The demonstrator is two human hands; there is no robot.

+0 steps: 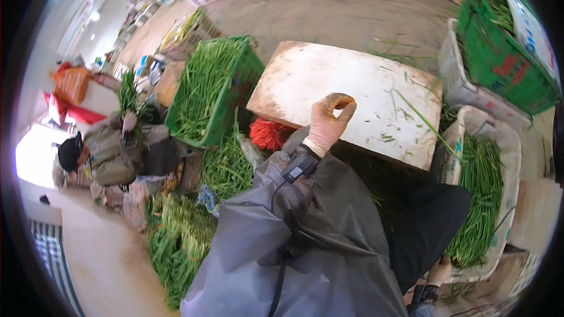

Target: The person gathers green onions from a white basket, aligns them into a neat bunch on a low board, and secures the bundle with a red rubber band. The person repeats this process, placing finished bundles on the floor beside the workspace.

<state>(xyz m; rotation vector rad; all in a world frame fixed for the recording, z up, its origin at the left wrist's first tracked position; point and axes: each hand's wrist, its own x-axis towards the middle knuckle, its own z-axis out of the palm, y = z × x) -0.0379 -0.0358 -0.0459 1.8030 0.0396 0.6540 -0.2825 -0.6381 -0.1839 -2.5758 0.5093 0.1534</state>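
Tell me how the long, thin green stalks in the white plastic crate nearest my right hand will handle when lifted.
The stalks will probably flex at the ends, being long and thin. A handful may slide apart, as no visible tie binds them in the crate. Single ones should be light, given how slender they look.

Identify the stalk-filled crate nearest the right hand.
Lower-right white crate: its near end is beside the right hand; the green crate stands far left.

head fisheye | from above | faces down | near white board
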